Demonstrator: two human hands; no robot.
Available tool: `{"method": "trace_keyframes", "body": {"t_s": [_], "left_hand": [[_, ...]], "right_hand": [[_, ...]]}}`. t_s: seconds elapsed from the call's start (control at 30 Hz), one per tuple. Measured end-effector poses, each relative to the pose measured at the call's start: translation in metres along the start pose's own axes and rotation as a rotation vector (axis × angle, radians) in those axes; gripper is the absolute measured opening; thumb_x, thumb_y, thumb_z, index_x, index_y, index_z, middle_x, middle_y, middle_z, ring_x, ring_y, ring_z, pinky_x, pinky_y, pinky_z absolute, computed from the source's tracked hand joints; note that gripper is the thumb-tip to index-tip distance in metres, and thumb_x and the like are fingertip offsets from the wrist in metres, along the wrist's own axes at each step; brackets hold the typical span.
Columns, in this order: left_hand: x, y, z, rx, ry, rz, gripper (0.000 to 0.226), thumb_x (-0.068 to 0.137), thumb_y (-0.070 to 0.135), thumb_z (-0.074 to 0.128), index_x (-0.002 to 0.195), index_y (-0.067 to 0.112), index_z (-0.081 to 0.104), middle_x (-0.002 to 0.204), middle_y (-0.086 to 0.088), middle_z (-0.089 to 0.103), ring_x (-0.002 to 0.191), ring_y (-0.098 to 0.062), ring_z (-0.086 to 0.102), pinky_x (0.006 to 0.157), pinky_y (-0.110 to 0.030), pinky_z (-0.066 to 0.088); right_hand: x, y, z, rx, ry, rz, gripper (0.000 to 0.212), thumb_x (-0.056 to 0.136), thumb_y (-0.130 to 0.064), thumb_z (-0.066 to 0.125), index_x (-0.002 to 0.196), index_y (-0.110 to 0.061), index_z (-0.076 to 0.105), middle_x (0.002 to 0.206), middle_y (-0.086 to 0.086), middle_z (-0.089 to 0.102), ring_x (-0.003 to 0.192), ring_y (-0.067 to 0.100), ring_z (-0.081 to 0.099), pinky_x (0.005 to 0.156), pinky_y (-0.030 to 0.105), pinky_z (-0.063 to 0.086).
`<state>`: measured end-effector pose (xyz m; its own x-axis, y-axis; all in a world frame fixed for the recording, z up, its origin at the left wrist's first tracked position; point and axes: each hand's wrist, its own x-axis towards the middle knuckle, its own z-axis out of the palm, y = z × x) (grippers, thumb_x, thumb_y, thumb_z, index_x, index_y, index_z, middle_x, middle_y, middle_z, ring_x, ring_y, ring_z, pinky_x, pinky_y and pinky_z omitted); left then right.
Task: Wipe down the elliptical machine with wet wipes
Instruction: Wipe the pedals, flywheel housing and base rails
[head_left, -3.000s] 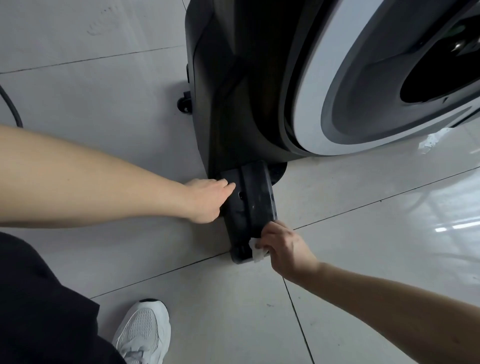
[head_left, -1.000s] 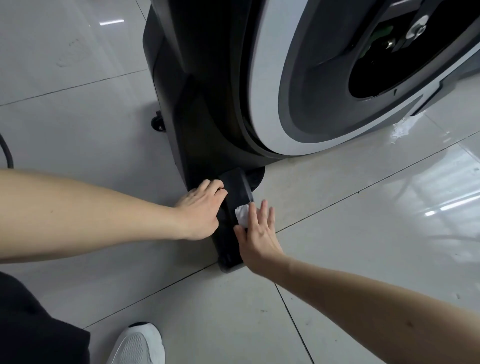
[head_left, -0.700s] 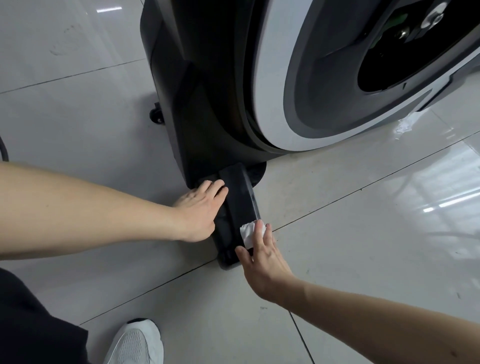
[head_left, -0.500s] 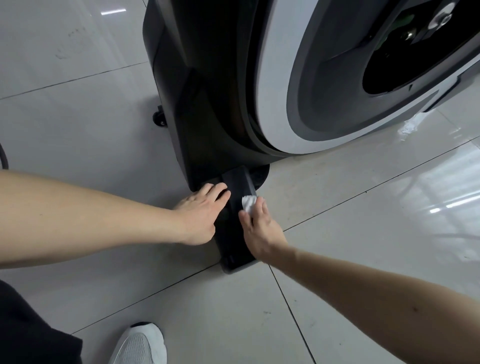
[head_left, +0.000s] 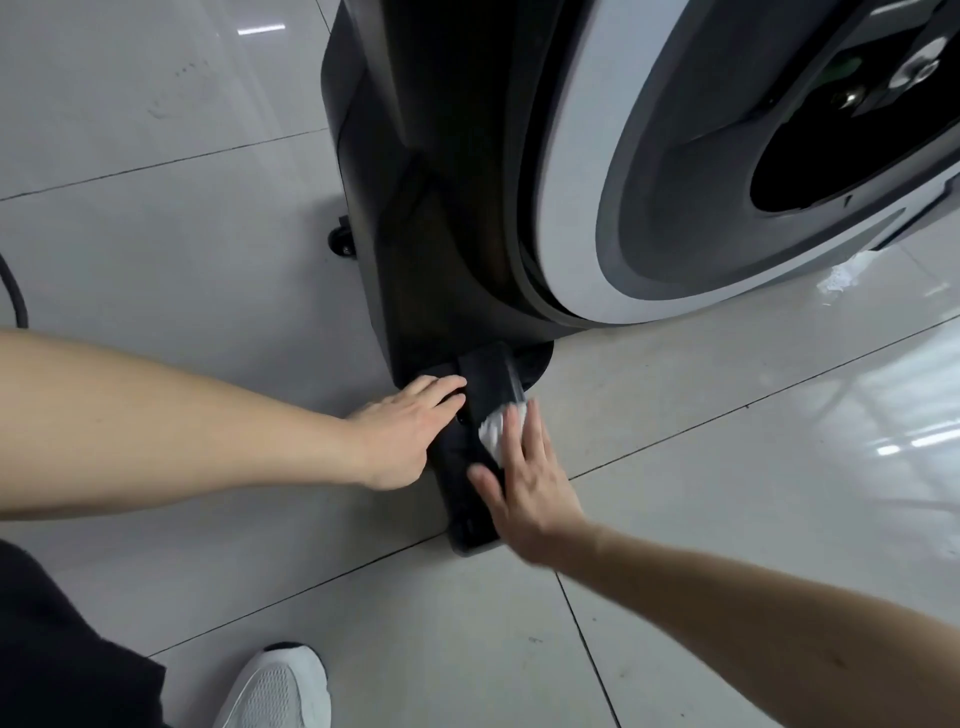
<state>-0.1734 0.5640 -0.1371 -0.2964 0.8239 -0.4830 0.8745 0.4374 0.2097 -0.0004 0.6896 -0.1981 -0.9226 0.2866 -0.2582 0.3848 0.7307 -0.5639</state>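
One wipe (head_left: 492, 429), glossy tiles (head_left: 156, 249) (dark seams (head_left: 156, 169))

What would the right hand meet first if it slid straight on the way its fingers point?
Probably the elliptical's black housing, where the foot bar runs under it. The right hand presses the wipe flat on that bar and points along it toward the machine; depth is unclear.

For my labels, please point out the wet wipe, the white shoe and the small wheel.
wet wipe (head_left: 491, 431), head view, uncovered white part
white shoe (head_left: 280, 691), head view, toe
small wheel (head_left: 340, 241), head view, side
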Motion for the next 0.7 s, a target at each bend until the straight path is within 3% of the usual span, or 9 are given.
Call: {"method": "trace_keyframes", "body": {"t_s": [0.07, 0.13, 0.23, 0.33, 0.53, 0.7], "left_hand": [[-0.002, -0.001, -0.001, -0.005, 0.006, 0.009, 0.078, 0.086, -0.004, 0.041, 0.159, 0.014, 0.021, 0.166, 0.008, -0.003, 0.153, -0.017, 0.003, 0.116, -0.042, 0.039], [-0.005, -0.003, -0.002, -0.022, 0.040, 0.004, 0.068, 0.085, -0.004, 0.042, 0.151, 0.016, 0.035, 0.161, 0.006, 0.010, 0.148, -0.018, 0.017, 0.107, -0.040, 0.044], [-0.012, -0.011, -0.002, -0.019, 0.061, -0.060, 0.049, 0.085, -0.002, 0.043, 0.128, 0.018, 0.049, 0.136, 0.005, 0.035, 0.125, -0.021, 0.041, 0.093, -0.037, 0.047], [-0.021, -0.024, -0.004, 0.024, -0.060, -0.163, 0.037, 0.088, 0.004, 0.042, 0.119, 0.018, 0.055, 0.121, 0.001, 0.049, 0.114, -0.026, 0.053, 0.094, -0.044, 0.049], [-0.037, -0.034, -0.011, 0.124, -0.237, -0.257, 0.034, 0.092, 0.012, 0.041, 0.121, 0.016, 0.057, 0.123, -0.002, 0.052, 0.112, -0.029, 0.058, 0.088, -0.043, 0.052], [-0.040, -0.034, -0.008, 0.152, -0.287, -0.238, 0.031, 0.090, 0.014, 0.042, 0.116, 0.017, 0.059, 0.122, -0.002, 0.057, 0.109, -0.030, 0.060, 0.086, -0.042, 0.054]], "right_hand": [[-0.038, 0.009, 0.010, -0.126, -0.057, -0.030, 0.098, 0.093, -0.074, -0.007, 0.160, -0.003, -0.014, 0.165, 0.019, -0.027, 0.154, 0.027, -0.027, 0.128, 0.040, -0.004], [-0.056, 0.011, 0.016, -0.217, -0.103, -0.029, 0.096, 0.090, -0.074, -0.013, 0.156, -0.005, -0.023, 0.160, 0.015, -0.039, 0.149, 0.024, -0.037, 0.126, 0.039, -0.012], [-0.034, 0.005, 0.018, -0.273, -0.029, -0.036, 0.094, 0.097, -0.071, -0.003, 0.158, 0.001, -0.012, 0.163, 0.021, -0.030, 0.151, 0.030, -0.032, 0.126, 0.043, -0.010], [0.010, -0.007, 0.014, -0.343, 0.036, -0.048, 0.093, 0.100, -0.067, 0.008, 0.160, 0.004, 0.000, 0.166, 0.024, -0.017, 0.154, 0.035, -0.024, 0.128, 0.050, 0.000], [0.065, -0.035, 0.004, -0.530, 0.012, -0.127, 0.090, 0.099, -0.066, 0.004, 0.161, -0.002, -0.008, 0.166, 0.021, -0.024, 0.153, 0.033, -0.028, 0.127, 0.049, -0.008], [0.058, -0.029, 0.002, -0.609, -0.028, -0.293, 0.087, 0.100, -0.066, 0.009, 0.161, -0.005, -0.002, 0.170, 0.016, -0.010, 0.155, 0.029, -0.021, 0.127, 0.049, -0.004]]}}
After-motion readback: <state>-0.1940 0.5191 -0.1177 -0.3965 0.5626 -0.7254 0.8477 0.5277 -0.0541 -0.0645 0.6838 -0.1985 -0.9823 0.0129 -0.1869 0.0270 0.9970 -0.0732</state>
